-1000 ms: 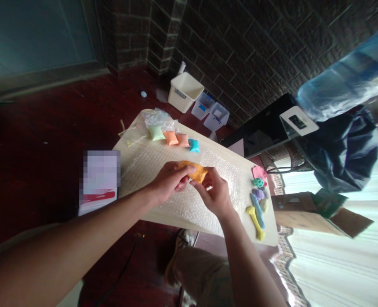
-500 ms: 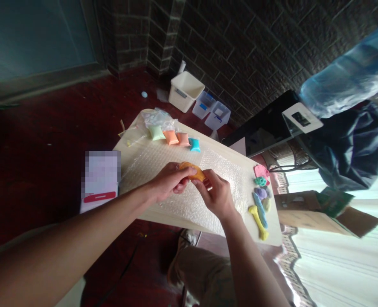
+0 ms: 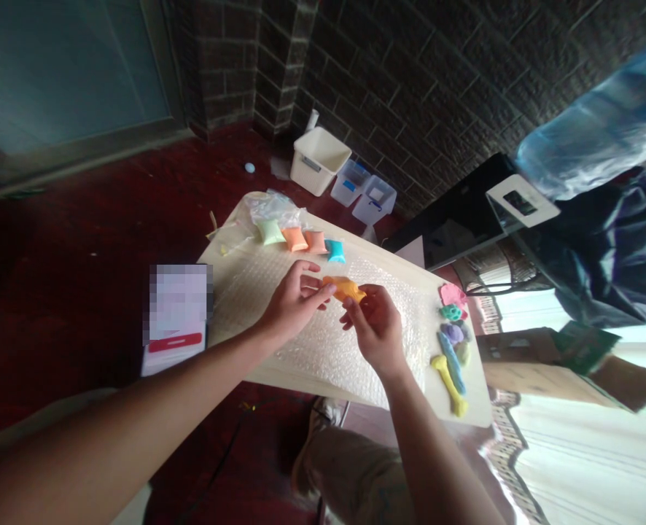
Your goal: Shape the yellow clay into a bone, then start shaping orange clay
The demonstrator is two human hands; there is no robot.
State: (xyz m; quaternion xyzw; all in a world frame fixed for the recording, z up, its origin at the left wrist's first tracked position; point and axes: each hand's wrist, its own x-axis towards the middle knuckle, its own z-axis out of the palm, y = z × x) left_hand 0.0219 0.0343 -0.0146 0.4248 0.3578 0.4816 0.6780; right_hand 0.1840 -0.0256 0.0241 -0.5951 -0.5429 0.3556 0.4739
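Note:
Both hands meet over a small pale table (image 3: pixel 465 415) covered with bubble wrap (image 3: pixel 257 281). An orange lump of soft clay (image 3: pixel 345 289) is held between them above the wrap. My left hand (image 3: pixel 293 302) pinches its left end with thumb and fingertips, the other fingers lifted. My right hand (image 3: pixel 375 328) grips its right end with curled fingers. Several small packets of clay (image 3: pixel 301 239) in green, orange and blue lie in a row at the table's far edge. Shaped clay pieces (image 3: pixel 451 343) in pink, green, purple, blue and yellow lie along the right edge.
A white box with a red stripe (image 3: pixel 175 343) stands at the table's left side. A white bin (image 3: pixel 319 159) and two clear tubs (image 3: pixel 364 193) stand on the dark red floor by a brick wall. A black case and cardboard box (image 3: pixel 547 368) are to the right. My knee (image 3: pixel 350 467) is below.
The orange clay went from a broad rounded lump to a narrower, longer piece. My left hand's fingers have lifted and spread, and both hands sit slightly farther right in view.

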